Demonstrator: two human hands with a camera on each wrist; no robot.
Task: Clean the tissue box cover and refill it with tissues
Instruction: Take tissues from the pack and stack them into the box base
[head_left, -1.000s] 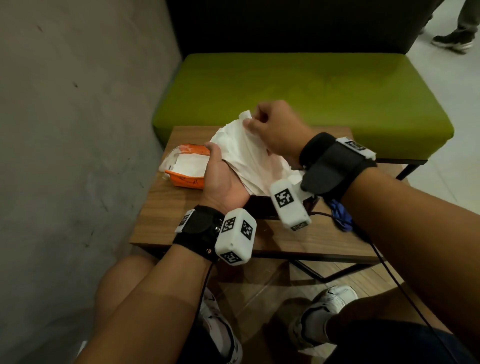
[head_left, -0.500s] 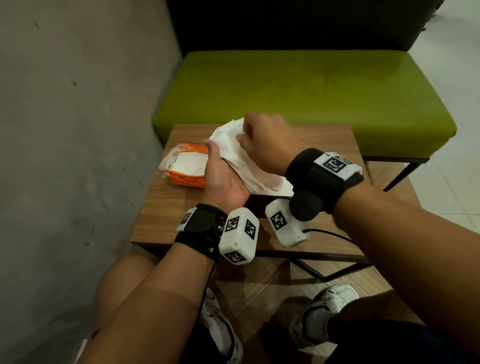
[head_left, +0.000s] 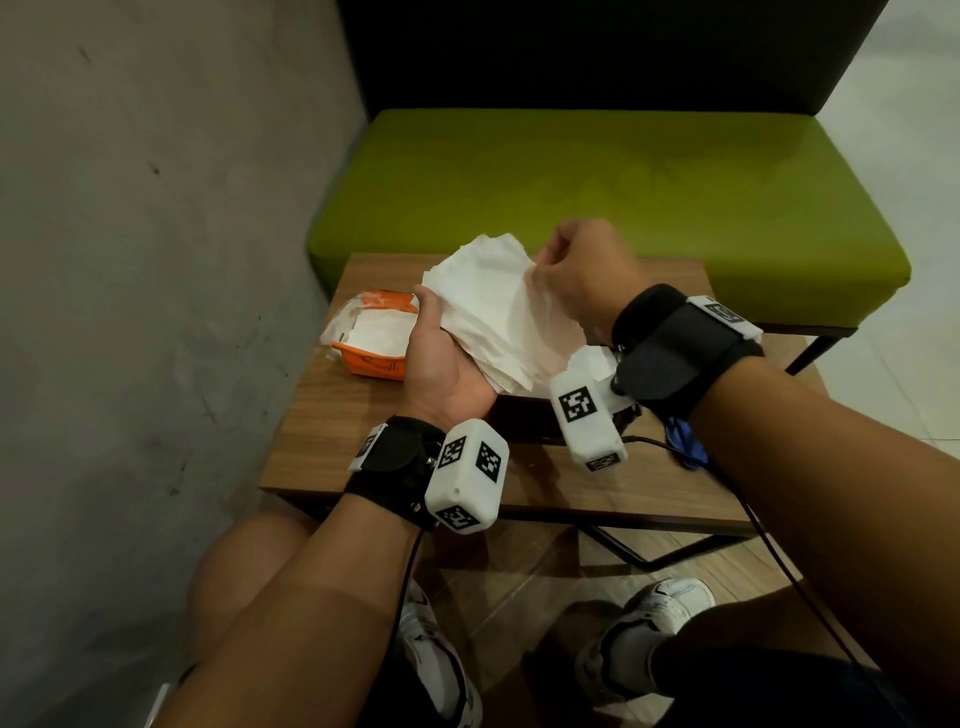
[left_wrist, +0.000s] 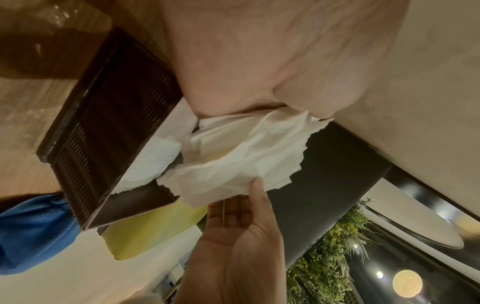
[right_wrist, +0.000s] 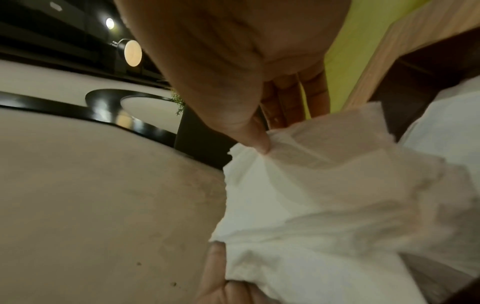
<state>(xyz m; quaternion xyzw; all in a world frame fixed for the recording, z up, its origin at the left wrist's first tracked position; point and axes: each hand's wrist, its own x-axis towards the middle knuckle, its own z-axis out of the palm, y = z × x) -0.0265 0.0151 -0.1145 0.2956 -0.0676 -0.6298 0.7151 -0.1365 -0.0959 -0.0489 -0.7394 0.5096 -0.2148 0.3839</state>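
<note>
My left hand (head_left: 441, 358) grips a thick stack of white tissues (head_left: 488, 312) from below, thumb along its left edge, tilted above the table. With thumb and fingers my right hand (head_left: 545, 260) pinches the far right edge of the top sheet; the right wrist view shows its thumb (right_wrist: 259, 142) pressed into the tissue (right_wrist: 324, 195). The dark brown woven tissue box cover (left_wrist: 111, 123) lies on the table just under the stack, more white tissue showing in it. In the head view only its near side (head_left: 524, 421) shows.
An opened orange tissue pack (head_left: 374, 338) lies left of my left hand on the small wooden table (head_left: 332, 441). A blue cloth (head_left: 685, 447) lies at the right behind my right wrist. A green bench (head_left: 623, 197) stands behind, a grey wall (head_left: 156, 260) on the left.
My right hand dipped onto the stack, then rose and moved right, lifting the top sheet's edge. The left hand kept its hold in the same place.
</note>
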